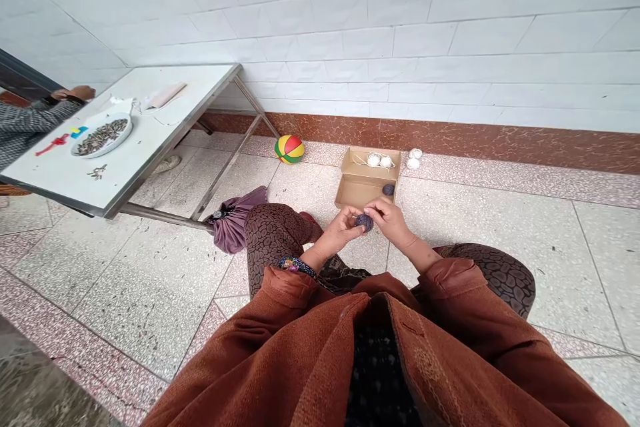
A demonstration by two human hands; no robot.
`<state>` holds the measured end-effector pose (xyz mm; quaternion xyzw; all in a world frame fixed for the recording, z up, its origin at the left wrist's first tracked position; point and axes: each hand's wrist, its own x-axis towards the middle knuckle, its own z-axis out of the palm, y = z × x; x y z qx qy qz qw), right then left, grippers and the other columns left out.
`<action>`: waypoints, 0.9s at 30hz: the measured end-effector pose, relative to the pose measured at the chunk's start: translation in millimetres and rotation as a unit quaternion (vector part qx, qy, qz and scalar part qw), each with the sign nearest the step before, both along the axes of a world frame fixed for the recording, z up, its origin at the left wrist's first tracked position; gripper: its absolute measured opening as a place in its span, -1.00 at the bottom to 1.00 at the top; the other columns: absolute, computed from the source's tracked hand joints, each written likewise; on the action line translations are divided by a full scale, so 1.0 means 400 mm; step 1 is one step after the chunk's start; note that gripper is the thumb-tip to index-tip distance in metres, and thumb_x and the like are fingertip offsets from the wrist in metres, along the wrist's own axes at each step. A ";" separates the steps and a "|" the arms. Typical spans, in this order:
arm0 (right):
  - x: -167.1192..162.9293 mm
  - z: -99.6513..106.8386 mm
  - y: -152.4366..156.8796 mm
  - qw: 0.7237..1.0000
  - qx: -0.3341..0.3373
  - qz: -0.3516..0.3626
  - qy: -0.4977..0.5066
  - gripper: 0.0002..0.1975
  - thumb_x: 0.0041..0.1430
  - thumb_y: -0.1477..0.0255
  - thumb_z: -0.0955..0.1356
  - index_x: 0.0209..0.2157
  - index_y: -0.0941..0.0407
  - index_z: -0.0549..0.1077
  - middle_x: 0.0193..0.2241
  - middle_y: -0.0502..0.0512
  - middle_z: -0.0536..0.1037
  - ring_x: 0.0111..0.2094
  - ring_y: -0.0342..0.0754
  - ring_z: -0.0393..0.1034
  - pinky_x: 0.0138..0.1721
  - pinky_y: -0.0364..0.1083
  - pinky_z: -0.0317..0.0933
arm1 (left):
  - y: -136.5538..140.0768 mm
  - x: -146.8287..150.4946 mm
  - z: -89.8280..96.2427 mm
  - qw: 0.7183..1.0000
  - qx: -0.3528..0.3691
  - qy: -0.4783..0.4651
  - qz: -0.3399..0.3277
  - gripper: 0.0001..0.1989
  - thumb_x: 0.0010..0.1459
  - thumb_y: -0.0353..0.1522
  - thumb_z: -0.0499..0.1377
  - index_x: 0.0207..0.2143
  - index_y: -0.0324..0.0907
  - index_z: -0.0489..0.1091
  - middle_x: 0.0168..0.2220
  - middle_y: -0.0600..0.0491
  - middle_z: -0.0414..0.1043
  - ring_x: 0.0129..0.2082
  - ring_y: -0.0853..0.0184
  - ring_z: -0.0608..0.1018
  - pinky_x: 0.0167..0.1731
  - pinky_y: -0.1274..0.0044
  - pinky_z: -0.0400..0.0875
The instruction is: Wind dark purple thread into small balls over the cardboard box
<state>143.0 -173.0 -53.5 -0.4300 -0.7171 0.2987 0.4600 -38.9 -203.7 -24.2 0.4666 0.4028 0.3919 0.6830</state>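
Observation:
A small dark purple-grey ball of yarn (365, 222) sits between my two hands, above the floor in front of my lap. My left hand (344, 228) grips the ball from the left, thumb below and fingers on top. With closed fingertips, my right hand (391, 219) pinches at the ball's upper right side; any loose strand there is too fine to make out. Just beyond my hands stands an open cardboard box (345, 192). A second dark yarn ball (388, 189) lies in its near part, and white yarn balls (380, 160) rest in its far part.
More white yarn balls (414, 159) lie right of the box, near the wall. A colourful ball (289, 149) and a purple cloth bag (237, 217) are on the floor leftward. The table (165, 130) holds a plate of seeds (103, 137); another person's hands (75, 93) show beside it.

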 end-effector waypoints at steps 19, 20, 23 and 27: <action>-0.028 -0.049 -0.031 0.986 -0.075 0.126 -0.081 -0.86 0.32 0.38 0.33 -0.31 0.08 0.49 -0.37 0.05 0.53 -0.33 -0.05 0.40 -0.27 -0.10 0.21 | 0.020 -0.020 -0.016 0.976 -0.108 -0.060 0.178 -0.48 -0.21 -0.33 0.54 -0.14 -0.18 0.53 -0.18 0.03 0.55 -0.17 0.34 0.56 -0.04 0.44 0.43; -0.031 -0.043 -0.035 0.983 -0.081 0.153 -0.062 -0.86 0.32 0.35 0.33 -0.30 0.08 0.50 -0.36 0.05 0.54 -0.33 -0.05 0.40 -0.25 -0.09 0.22 | 0.019 -0.019 -0.023 0.975 -0.103 -0.054 0.191 -0.47 -0.24 -0.33 0.54 -0.15 -0.19 0.54 -0.20 0.04 0.55 -0.18 0.35 0.55 -0.05 0.44 0.43; -0.037 -0.021 -0.042 0.972 -0.116 0.203 0.006 -0.81 0.32 0.27 0.35 -0.28 0.08 0.53 -0.35 0.04 0.56 -0.33 -0.05 0.41 -0.24 -0.08 0.24 | 0.012 -0.011 -0.038 0.970 -0.098 -0.038 0.219 -0.45 -0.26 -0.32 0.55 -0.14 -0.18 0.54 -0.24 0.06 0.55 -0.24 0.37 0.54 -0.11 0.47 0.43; -0.031 0.008 -0.041 0.963 -0.172 0.188 0.086 -0.72 0.31 0.15 0.36 -0.27 0.09 0.52 -0.35 0.04 0.56 -0.32 -0.05 0.40 -0.24 -0.08 0.26 | -0.003 0.008 -0.040 0.972 -0.108 -0.062 0.201 -0.51 -0.14 -0.28 0.51 -0.11 -0.17 0.55 -0.16 0.03 0.54 -0.22 0.37 0.54 -0.15 0.47 0.47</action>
